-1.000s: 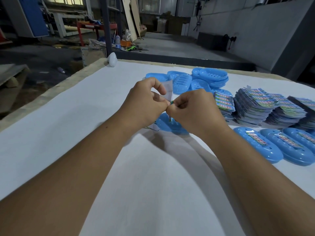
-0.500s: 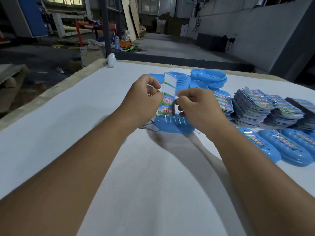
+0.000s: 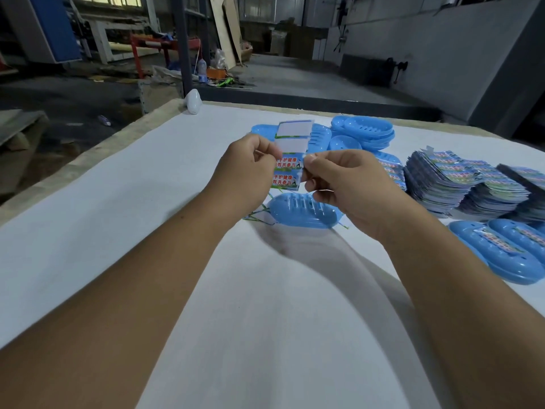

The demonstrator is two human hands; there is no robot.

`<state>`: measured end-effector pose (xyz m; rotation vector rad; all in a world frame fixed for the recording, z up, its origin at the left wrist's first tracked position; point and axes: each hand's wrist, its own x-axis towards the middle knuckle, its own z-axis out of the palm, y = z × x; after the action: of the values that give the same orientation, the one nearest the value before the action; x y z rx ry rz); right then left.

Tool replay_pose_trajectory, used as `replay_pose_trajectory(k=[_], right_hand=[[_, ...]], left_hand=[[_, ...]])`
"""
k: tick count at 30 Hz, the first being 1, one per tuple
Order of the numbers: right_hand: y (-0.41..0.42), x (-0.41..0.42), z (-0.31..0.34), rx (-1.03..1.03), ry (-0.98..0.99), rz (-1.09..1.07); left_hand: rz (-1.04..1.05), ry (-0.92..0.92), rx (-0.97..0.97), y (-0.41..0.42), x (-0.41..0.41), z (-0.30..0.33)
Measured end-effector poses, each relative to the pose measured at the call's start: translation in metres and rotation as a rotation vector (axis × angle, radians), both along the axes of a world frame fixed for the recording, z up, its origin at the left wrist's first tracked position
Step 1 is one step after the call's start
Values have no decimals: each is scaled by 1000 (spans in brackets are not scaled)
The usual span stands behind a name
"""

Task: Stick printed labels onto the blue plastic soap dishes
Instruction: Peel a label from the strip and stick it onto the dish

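A strip of printed labels (image 3: 290,156) stands upright between my hands; its upper two panels are blank white, its lower two carry red writing. My left hand (image 3: 246,169) pinches the strip's left edge. My right hand (image 3: 342,184) pinches its right edge at the upper printed label. Just below them a blue slotted soap dish (image 3: 303,211) lies on the white table (image 3: 147,187), with thin green offcuts (image 3: 259,215) beside it. A pile of unlabelled blue dishes (image 3: 362,134) sits behind the strip.
Stacks of label sheets (image 3: 460,181) fill the right side of the table. Labelled blue dishes (image 3: 498,249) lie in a row at the right edge. A white rounded object (image 3: 193,101) sits at the table's far left corner. Workshop clutter stands beyond.
My hands have drawn apart and the label strip, folded small between my fingers a second ago, now stands unfolded and taller between them. The dish below has not moved.
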<state>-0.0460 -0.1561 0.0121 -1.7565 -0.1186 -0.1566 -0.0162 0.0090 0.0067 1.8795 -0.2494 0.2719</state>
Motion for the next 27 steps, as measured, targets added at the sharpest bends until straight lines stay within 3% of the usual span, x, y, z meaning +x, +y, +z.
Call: replay_pose_trajectory(k=[11,27], right_hand=[[5,1,-4,-27,-44,-32],[-1,12,-13,-138,16,-286]], left_hand=[[-44,-49,107,-2,-8,-1],[143,-34,137,9,5,-2]])
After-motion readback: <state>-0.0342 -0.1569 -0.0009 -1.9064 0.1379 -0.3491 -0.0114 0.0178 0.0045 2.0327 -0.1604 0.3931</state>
